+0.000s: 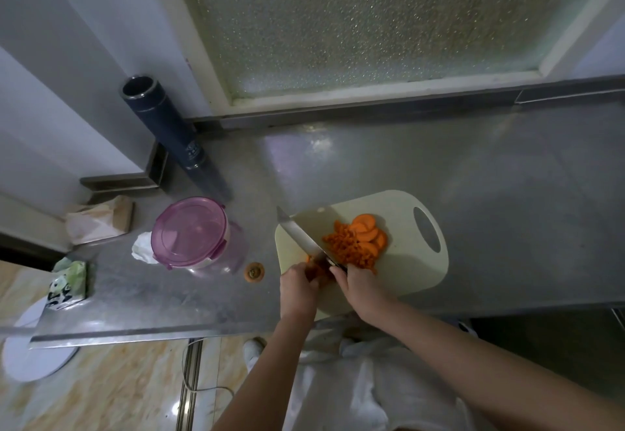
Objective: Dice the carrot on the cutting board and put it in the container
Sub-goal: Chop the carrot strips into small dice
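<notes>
Green packet (pixel 67 281): it lies at the far left of the counter (pixel 507 194), near the front edge.
Paper bag (pixel 98 222): it lies behind the packet, against the left wall.
White tissue (pixel 143 248): crumpled, touching the left side of the container.
Container (pixel 192 232): a clear tub with a pink lid on it. It stands left of the cutting board and apart from it.
Dark flask (pixel 172 136): tall and open at the top, it stands behind the container in the corner.
Carrot end (pixel 254 272): one round stub on the steel, between the container and the board.
Knife (pixel 301 237): the blade runs slanted over the left part of the board, with the tip past the board's far-left edge.
Left hand (pixel 297 290): the fingers are curled down and pressed together on a carrot piece (pixel 310 262), just beside the blade.
Right hand (pixel 360 287): the fingers are wrapped around the knife handle, the knuckles up.
Diced carrot (pixel 345 249): a heap in the middle of the board, right of the blade.
Carrot slices (pixel 367 232): round discs overlapping each other, touching the far-right side of the heap.
Cutting board (pixel 406 278): pale, with the handle hole at the right. Its near corner reaches the front edge of the counter.
Room: bare steel shows behind the board up to the window (pixel 372 24), and also to the right.
</notes>
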Available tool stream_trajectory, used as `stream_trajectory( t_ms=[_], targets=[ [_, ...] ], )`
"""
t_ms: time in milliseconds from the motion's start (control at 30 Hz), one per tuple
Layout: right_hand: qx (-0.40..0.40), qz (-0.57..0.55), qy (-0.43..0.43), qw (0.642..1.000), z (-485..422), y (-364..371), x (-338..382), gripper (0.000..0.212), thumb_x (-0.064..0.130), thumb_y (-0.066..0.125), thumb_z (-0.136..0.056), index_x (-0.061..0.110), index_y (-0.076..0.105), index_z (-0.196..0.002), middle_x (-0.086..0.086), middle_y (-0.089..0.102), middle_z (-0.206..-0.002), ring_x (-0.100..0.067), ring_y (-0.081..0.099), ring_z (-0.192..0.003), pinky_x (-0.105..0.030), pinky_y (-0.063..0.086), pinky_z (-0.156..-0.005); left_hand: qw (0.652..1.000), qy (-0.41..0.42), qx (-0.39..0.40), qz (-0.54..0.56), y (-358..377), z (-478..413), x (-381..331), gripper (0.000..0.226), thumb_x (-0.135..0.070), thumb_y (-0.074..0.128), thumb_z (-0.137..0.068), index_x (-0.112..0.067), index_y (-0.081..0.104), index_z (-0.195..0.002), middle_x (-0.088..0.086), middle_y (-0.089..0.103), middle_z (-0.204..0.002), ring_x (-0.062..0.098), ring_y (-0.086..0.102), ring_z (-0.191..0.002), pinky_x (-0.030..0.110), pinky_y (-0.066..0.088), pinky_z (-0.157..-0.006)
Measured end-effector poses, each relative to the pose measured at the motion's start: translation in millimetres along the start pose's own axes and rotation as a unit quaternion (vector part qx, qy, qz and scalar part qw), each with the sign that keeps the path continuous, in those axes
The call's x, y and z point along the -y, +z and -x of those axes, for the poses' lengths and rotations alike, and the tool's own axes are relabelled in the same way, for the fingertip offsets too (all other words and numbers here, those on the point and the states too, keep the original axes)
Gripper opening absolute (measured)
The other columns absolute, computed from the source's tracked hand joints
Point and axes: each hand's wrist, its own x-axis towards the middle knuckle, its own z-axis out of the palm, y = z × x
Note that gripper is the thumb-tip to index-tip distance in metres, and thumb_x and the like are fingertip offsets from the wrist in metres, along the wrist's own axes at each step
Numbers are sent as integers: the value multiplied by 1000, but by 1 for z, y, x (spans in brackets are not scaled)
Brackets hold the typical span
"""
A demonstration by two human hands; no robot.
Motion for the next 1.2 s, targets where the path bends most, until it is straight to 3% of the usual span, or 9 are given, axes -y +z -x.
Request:
stream_trajectory(
  t_ms=[100,267,500,633,733,967,1067,1200],
  targets=[
    [-39,-43,-2,998,0,-1,-11,64,52,22,-95,1,62,-99,-21,67,-93,-34,64,-87,-32,42,-69,1000,4,-4,-4,1,1,1,14,-7,63,-81,-7,67,-94,6,68,-91,20,62,-87,22,45,-72],
    [-22,-80,48,995,-4,-14,-23,50,37,33,-101,-4,62,-96,-25,67,-95,-37,63,-91,-33,42,-71,1000,19,-7,-2,1,-1,3,13,-19,71,-78,-15,67,-90,0,67,-91,16,62,-85,25,48,-73],
    [-12,-118,59,991,-5,-12,-26,50,42,33,-99,1,62,-96,-21,67,-92,-36,63,-89,-34,45,-75,996,67,-18,-54,1,-3,6,16,-27,58,-90,-15,64,-100,-1,56,-101,18,56,-92,32,48,-72],
    [0,-136,69,988,-2,-12,-26,50,44,31,-99,4,60,-94,-16,66,-88,-33,62,-87,-33,45,-73,993,74,-31,-91,0,-9,10,25,-21,46,-95,-7,58,-113,7,47,-112,24,45,-107,31,40,-90],
    [9,-138,71,988,-2,-14,-25,49,44,30,-99,5,59,-91,-15,64,-86,-32,62,-86,-30,41,-69,982,102,-14,-155,4,-5,10,33,-25,42,-97,-10,52,-125,8,44,-116,23,39,-108,31,34,-97],
    [16,-130,66,989,2,-17,-22,46,43,28,-100,8,53,-85,-4,50,-69,-31,55,-76,-32,38,-66,978,148,30,-147,11,8,13,46,-30,59,-88,-11,49,-129,6,45,-115,22,40,-108,26,32,-97],
    [16,-135,59,989,3,-19,-20,45,41,30,-100,6,54,-86,-15,59,-80,-35,60,-86,-32,39,-69,986,123,30,-110,9,7,13,45,-22,63,-86,-9,50,-128,7,43,-113,22,43,-107,27,37,-97],
    [13,-127,51,990,5,-20,-18,42,42,32,-100,8,53,-86,-21,64,-92,-35,61,-89,-30,37,-67,991,111,22,-69,7,2,5,31,-13,62,-86,-7,61,-116,8,46,-103,25,52,-92,29,45,-84]
  ],
)
